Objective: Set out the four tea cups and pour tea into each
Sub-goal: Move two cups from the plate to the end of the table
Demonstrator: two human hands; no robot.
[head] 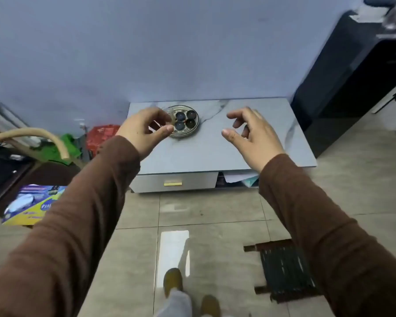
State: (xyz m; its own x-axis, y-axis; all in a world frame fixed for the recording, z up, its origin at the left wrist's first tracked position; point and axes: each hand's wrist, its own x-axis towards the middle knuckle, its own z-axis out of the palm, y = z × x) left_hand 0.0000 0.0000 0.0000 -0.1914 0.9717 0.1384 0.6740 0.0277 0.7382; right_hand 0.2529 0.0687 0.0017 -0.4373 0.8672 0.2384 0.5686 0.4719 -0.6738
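A round metal tray [193, 130] sits at the back left of a low grey marble table [215, 152]. On it stand several small dark tea cups [180, 116], close together. A clear glass vessel [169, 110] shows at the tray's left edge, partly hidden behind my fingers. My left hand [144, 129] hovers in front of the tray's left side with its fingers curled apart and nothing in it. Over the right half of the table my right hand [252, 131] is raised, also holding nothing. Both arms wear brown sleeves.
The table has a drawer with a gold handle [173, 183] and papers under its right side. A black cabinet [352, 76] stands at the right. Bags [101, 136] and a colourful box [32, 202] crowd the left floor. A dark mat [284, 271] lies near my feet [173, 280].
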